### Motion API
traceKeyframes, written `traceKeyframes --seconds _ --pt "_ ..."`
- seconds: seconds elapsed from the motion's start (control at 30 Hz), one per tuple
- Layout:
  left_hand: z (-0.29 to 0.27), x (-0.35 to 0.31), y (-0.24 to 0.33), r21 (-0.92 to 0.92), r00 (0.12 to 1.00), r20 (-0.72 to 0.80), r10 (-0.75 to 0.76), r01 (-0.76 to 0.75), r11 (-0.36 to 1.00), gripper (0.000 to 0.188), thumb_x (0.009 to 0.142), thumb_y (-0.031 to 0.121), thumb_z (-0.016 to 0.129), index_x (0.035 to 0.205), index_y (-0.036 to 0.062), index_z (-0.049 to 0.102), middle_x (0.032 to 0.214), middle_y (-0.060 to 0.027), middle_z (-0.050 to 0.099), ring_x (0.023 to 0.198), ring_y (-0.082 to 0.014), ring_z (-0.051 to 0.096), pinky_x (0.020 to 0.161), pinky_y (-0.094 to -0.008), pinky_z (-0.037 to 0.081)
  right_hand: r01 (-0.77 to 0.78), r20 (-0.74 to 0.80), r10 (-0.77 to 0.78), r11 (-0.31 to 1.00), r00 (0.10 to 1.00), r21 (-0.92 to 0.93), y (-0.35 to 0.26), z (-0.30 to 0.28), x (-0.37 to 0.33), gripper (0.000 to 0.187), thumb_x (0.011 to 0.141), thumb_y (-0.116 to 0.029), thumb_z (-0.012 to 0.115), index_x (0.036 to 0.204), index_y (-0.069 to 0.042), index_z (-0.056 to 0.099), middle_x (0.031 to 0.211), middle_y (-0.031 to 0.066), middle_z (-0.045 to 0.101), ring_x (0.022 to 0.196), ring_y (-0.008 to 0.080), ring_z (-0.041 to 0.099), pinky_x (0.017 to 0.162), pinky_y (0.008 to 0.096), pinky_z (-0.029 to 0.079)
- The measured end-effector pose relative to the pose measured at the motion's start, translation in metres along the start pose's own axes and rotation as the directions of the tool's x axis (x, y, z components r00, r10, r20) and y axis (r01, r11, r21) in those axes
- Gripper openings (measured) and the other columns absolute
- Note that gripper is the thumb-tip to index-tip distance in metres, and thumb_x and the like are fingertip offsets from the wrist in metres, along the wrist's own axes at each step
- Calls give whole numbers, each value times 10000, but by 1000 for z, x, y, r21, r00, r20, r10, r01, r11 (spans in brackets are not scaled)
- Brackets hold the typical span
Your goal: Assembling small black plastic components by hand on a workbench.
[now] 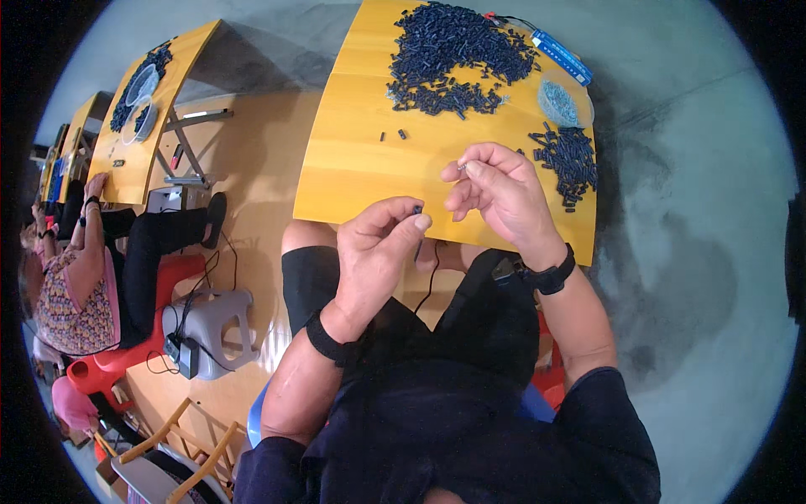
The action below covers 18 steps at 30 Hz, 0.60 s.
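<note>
The left hand (374,248) pinches a black piece (417,209) between thumb and finger. The right hand (504,189), apart from it and a little farther out, has its thumb and forefinger closed on a tiny bit (461,167) (too small for me to make out). Piece and bit are well apart, so I'd judge this one midway.

On the table (353,181), a large heap (462,50) spreads beyond both hands; a small heap (568,164) lies just right of the right hand. Which is finished and which waits, I can't tell.

By count: one piece and one bit held, two loose pieces (402,133) beyond the left hand, two heaps (past numbering), one tub (591,111) of blue parts (557,102) beyond the right hand, and one blue box (561,57) farther out.
</note>
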<state>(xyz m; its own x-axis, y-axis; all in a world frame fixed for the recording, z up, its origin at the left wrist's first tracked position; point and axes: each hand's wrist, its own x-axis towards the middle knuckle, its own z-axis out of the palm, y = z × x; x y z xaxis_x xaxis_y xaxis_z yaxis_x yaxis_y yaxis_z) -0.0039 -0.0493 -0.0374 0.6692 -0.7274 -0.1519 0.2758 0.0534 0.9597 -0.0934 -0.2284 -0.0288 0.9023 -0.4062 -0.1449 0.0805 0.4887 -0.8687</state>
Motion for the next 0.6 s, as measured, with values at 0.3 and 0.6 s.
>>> traceKeyframes --seconds 0.3,0.6 --pt "3 -25 3 -86 999 1 51 -51 995 178 876 68 644 1036 -9 637 837 -50 670 691 -73 590 605 -199 475 67 62 -78 984 995 162 12 10 -25 129 924 -66 551 1015 13 598 919 123 653 719 181 667 621 314 581" --pt "3 -41 18 -93 997 58 51 -46 995 188 860 37 655 1039 -18 649 828 -34 659 694 -62 571 602 -190 458 75 104 -86 992 991 104 6 32 -44 127 925 -45 539 1017 21 597 902 120 653 707 165 661 611 290 578"
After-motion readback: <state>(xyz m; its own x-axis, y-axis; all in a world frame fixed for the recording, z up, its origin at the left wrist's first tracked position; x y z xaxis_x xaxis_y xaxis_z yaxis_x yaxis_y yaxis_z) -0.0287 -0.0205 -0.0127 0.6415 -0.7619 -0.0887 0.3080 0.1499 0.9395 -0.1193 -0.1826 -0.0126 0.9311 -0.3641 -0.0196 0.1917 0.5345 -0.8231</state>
